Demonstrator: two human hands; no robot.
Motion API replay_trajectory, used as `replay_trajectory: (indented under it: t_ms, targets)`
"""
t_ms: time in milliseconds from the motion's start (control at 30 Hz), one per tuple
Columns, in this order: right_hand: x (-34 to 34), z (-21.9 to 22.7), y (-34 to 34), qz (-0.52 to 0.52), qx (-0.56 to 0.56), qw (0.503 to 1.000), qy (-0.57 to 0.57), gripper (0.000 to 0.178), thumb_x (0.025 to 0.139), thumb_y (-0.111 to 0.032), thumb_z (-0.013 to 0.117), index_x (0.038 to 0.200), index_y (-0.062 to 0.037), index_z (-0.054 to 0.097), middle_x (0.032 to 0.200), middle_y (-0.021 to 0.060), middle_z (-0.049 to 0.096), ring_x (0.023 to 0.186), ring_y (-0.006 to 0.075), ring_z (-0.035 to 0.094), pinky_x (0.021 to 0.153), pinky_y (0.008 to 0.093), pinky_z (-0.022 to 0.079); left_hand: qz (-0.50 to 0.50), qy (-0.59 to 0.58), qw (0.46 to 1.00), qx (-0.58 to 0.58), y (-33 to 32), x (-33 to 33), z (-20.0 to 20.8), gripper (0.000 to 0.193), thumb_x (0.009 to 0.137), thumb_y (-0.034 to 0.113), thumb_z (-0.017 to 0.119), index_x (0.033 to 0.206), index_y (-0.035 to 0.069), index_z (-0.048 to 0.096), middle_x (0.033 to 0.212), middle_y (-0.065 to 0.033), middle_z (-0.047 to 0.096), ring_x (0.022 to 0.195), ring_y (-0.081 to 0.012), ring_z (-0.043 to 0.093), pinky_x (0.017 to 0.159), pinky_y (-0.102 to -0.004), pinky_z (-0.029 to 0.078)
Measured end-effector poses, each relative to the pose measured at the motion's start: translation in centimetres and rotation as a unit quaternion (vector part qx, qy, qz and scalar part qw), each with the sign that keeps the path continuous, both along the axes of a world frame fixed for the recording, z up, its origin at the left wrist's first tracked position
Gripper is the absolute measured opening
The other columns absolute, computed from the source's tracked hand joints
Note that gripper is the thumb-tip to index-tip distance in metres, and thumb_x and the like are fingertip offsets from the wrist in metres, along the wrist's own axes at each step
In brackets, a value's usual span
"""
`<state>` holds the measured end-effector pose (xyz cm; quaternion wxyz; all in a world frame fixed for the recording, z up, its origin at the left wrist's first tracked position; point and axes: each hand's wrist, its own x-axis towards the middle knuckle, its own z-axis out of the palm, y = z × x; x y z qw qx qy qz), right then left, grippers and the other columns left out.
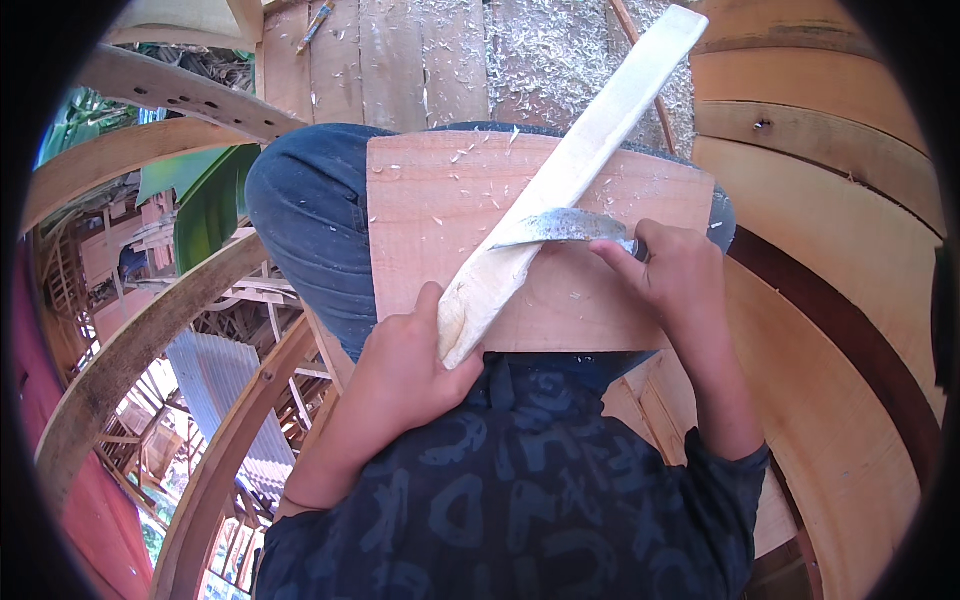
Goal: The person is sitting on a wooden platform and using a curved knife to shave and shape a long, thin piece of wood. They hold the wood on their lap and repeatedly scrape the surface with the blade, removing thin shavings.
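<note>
A long, pale wooden stick (570,180), flat and roughly shaped, slants across a reddish wooden board (600,300) that rests on my lap. My left hand (410,365) is closed around the stick's near end, fingers on one side and thumb on the other. In my right hand (670,265) is a curved knife (565,226); the fist hides its handle. The grey blade lies across the stick's lower half, its tip reaching the left edge. Small shavings dot the board, several of them near its far edge.
Plank flooring (390,70) stretches beyond my knees, with a heap of wood shavings (550,60) on it. A slim pen-like object (315,27) lies at the far left. Wooden wall planks (830,200) rise on my right. Open wooden rails (150,340) stand to my left, with corrugated sheeting (225,390) below.
</note>
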<state>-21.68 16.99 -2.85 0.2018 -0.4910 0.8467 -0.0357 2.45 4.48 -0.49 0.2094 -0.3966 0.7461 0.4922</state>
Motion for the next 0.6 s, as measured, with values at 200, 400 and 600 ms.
replay_trajectory:
  t_ms: [200,400,600]
  targets:
    - [-5.5,-0.8,-0.7,-0.165,0.009,0.986,0.037,0.073,0.085,-0.068,0.057,0.068,0.0018,0.066,0.058,0.0196,0.059,0.056,0.0342,0.063,0.052,0.0410,0.049,0.027,0.032,0.997,0.062,0.2,-0.2,0.4,0.051,0.080,0.023,0.067,0.116,-0.007,0.048,0.083,-0.0323,0.064,0.086,-0.0490,0.065,0.076,-0.0459,0.052]
    - [-2.8,0.4,0.5,-0.093,0.028,0.995,0.003,0.069,0.084,-0.066,0.061,0.066,0.0007,0.064,0.055,0.0191,0.058,0.055,0.0359,0.062,0.053,0.0436,0.049,0.025,0.034,0.993,0.111,0.5,0.2,-0.2,0.053,0.082,0.026,0.067,0.118,-0.007,0.046,0.086,-0.0337,0.064,0.088,-0.0497,0.065,0.078,-0.0478,0.051]
    - [0.6,-0.9,0.5,-0.023,-0.057,0.998,-0.007,0.064,0.080,-0.066,0.065,0.061,-0.0045,0.062,0.053,0.0140,0.058,0.053,0.0329,0.063,0.049,0.0405,0.048,0.028,0.048,0.991,0.123,0.6,0.3,-0.3,0.054,0.083,0.025,0.066,0.120,-0.007,0.045,0.085,-0.0330,0.063,0.086,-0.0499,0.064,0.077,-0.0475,0.050]
